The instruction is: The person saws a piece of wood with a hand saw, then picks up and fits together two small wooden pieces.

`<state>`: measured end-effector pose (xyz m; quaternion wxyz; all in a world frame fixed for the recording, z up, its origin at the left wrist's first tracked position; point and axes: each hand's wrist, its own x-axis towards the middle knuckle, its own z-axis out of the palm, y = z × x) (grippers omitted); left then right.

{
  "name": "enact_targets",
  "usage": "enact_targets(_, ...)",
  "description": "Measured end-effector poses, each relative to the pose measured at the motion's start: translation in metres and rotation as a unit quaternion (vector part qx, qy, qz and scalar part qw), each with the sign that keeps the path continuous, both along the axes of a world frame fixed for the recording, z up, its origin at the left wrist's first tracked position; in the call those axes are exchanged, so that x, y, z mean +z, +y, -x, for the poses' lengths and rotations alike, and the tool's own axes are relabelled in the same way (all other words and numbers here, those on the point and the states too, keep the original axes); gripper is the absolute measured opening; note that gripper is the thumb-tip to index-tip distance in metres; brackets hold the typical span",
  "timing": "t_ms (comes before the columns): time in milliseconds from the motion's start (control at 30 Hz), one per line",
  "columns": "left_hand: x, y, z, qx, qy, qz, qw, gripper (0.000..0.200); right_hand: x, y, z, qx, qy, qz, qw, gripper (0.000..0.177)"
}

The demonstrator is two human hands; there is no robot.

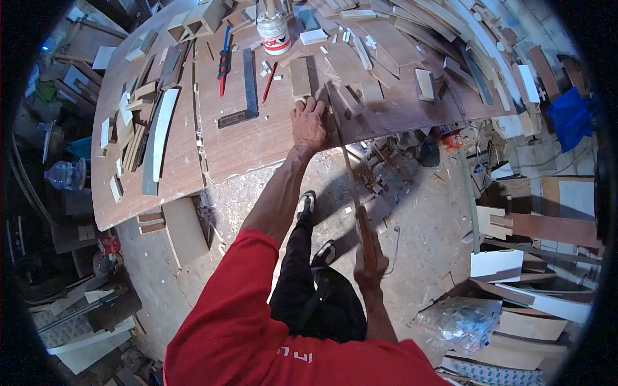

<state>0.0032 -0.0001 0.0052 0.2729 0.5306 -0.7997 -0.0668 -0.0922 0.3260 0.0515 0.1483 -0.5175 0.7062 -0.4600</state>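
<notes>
My left hand point(309, 123) presses down near the front edge of the wooden table point(257, 151), its curled fingers on the near end of a wood block point(300, 77). Below the table edge, my right hand point(371, 269) is wrapped round the wooden handle of a handsaw point(351, 177). The saw's long blade runs up past the table edge, just right of my left hand. Whether its teeth touch wood is too small to tell. A metal try square point(250, 83), a red pencil point(270, 82) and a blue-and-red tool point(224, 62) lie left of the block.
A white tub point(273, 33) stands at the back of the table. Wood offcuts point(373, 90) are scattered around it. My feet are on the floor point(257, 193) below. Boards point(534, 321) and a clear plastic bag point(460, 321) lie at the lower right.
</notes>
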Motion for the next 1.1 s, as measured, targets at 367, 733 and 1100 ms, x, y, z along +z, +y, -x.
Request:
enact_targets(367, -0.007, 0.000, -0.002, -0.020, 0.008, 0.030, 0.999, 0.024, 0.013, -0.071, 0.003, -0.006, -0.109, -0.081, 0.991, 0.038)
enact_targets(733, 0.001, -0.002, 0.003, -0.003, 0.011, 0.012, 1.000, 0.024, 0.041, 0.004, -0.001, -0.015, -0.092, -0.100, 0.991, 0.040)
enact_targets(1100, 0.000, -0.004, -0.001, -0.008, 0.012, 0.006, 1.000, 0.026, 0.026, -0.001, 0.004, -0.001, -0.091, -0.069, 0.993, 0.040)
